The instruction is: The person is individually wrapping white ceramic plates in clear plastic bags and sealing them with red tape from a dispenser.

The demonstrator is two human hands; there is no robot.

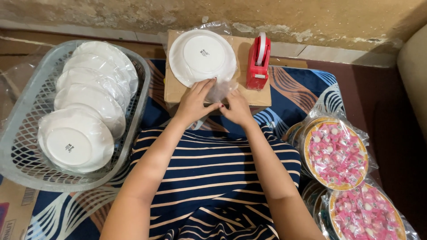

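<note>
A white paper plate (202, 57) lies upside down inside a clear plastic bag on a cardboard box (175, 91). My left hand (194, 103) presses on the plate's near rim, fingers on the bunched clear plastic (221, 91). My right hand (237, 108) pinches that same plastic just to the right. A red tape dispenser (258, 62) with a white roll stands on the box, right of the plate.
A grey plastic basket (20, 133) at left holds several wrapped white plates. At right lie wrapped plates of pink and white sweets (336, 153), another (365, 213) below. A blue patterned cloth covers the floor; a wall runs behind the box.
</note>
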